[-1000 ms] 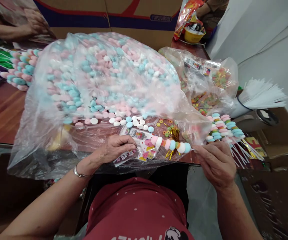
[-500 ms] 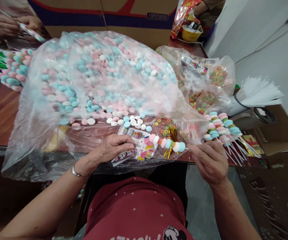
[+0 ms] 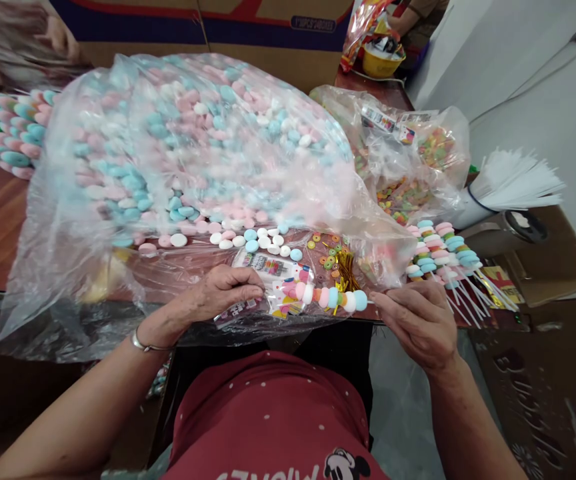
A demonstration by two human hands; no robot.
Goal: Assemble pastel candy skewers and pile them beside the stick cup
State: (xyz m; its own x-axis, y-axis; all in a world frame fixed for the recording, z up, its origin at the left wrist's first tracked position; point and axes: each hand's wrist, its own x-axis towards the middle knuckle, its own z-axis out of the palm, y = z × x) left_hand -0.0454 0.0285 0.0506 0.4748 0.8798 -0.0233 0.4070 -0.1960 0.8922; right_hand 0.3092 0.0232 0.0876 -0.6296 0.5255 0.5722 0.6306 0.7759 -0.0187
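My left hand pinches a clear printed wrapper bag between thumb and fingers at the table's front edge. In my right hand is the bare stick end of a candy skewer, held level and pointing left. Pink, white and blue candies with small gummy rings are threaded on it. Its pink tip overlaps the bag's right end; whether it is inside, I cannot tell. Other flat printed bags lie just behind. Gold twist ties and loose gummy rings lie behind the skewer.
A large clear sack of pastel candies fills the table's middle, with loose candies at its front. Finished skewers lie right, near a container of white sticks. Bagged gummy rings sit behind. Another person's hand shows upper left.
The skewer has shifted slightly left and down, and its pink tip now overlaps the wrapper bag's end. Both hands keep their pinch. The other person's hands at upper left have moved.
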